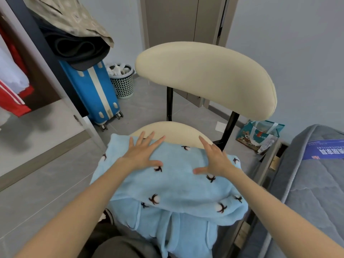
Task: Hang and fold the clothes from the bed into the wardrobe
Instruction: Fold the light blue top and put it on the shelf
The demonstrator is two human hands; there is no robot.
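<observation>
Head view. Both hands lie flat with fingers spread, holding nothing. Left hand (pixel 142 155) and right hand (pixel 216 159) press side by side on a pale blue fleece garment (pixel 178 185). It is spread over the cream chair (pixel 204 75) seat beneath them, its lower part hanging off the near edge. Bed (pixel 307 183) off right of the right hand; wardrobe (pixel 42 84) off left of the left hand. Garment looks light, soft and floppy, not slippery; probably best pinched along an outer edge, one hand per side.
</observation>
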